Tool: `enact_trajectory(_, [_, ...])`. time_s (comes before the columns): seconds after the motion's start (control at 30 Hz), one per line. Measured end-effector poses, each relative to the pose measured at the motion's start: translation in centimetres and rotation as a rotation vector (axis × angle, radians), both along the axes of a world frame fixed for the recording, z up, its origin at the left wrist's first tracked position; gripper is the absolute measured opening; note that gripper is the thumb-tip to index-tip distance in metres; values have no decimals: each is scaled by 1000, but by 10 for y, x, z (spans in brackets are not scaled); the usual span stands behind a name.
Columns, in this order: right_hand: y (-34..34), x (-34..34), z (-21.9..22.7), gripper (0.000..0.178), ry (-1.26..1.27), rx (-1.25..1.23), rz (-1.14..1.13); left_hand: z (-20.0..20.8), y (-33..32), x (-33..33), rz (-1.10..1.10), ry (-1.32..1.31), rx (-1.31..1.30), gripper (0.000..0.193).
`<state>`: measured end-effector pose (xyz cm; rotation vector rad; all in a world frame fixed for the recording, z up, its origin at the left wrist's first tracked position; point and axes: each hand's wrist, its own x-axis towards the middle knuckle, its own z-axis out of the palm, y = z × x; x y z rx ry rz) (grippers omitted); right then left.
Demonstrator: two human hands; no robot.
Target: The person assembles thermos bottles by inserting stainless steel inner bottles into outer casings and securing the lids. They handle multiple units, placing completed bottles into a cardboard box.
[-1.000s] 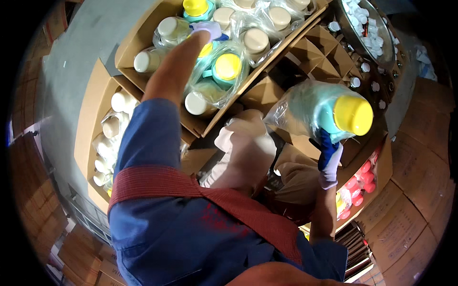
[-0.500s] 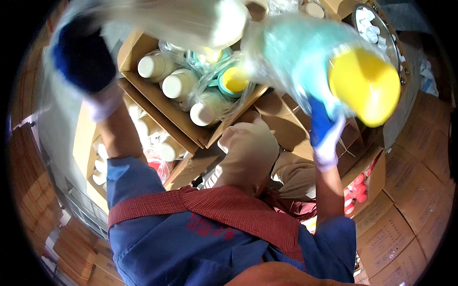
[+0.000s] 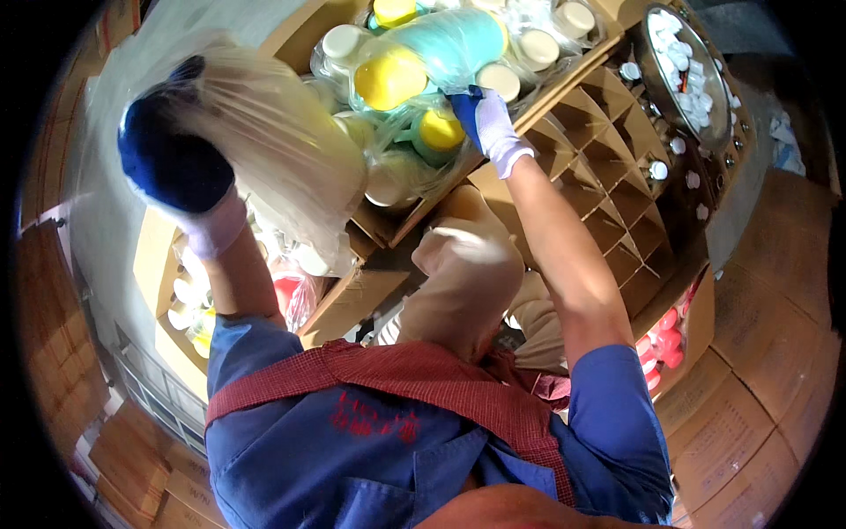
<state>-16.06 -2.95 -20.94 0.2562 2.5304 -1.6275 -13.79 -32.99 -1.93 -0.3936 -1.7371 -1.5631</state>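
A cream bottle (image 3: 295, 145) in a clear plastic bag is tilted beside the carton, and my left hand (image 3: 181, 150), in a blue-and-white glove, is closed on its bagged far-left end. Across the bottles in the carton lies a teal bottle (image 3: 454, 46), yellow lid toward the left, also in clear film. My right hand (image 3: 489, 123), gloved the same way, is at its near side with fingers bent against it; their tips are partly hidden. Under it stand bagged bottles with cream lids and a teal bottle with a yellow lid (image 3: 441, 130).
To the right is a carton with cardboard dividers (image 3: 586, 189). A metal bowl (image 3: 648, 53) of small white pieces stands at the far right, beside several bottles with white tops. Another carton (image 3: 167, 256) of bottles is at the left. Stacked brown boxes (image 3: 749, 353) line the right.
My right hand has moved left with the teal bottle, which now lies on the carton's bottles. My left hand has brought the bagged cream bottle lower, toward me.
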Motion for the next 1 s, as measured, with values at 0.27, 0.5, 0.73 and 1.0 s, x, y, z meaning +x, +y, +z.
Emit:
enact_trajectory(0.27, [24,131,100,78,-477,-1152,-274,-6,95,88,-195,136,-262,40])
enact_trajectory(0.5, [92,314,163,67,-10,-1210,-218,31,179,259,-1850,-126,-83,23])
enact_trajectory(0.73, [141,503,55,53,230,-641,-588,-10,86,227,-1219,-933,-117,35])
enact_trajectory(1.0, [133,610,-76,49,142,-392,-566,-124,150,4,73,-348,-1383,80])
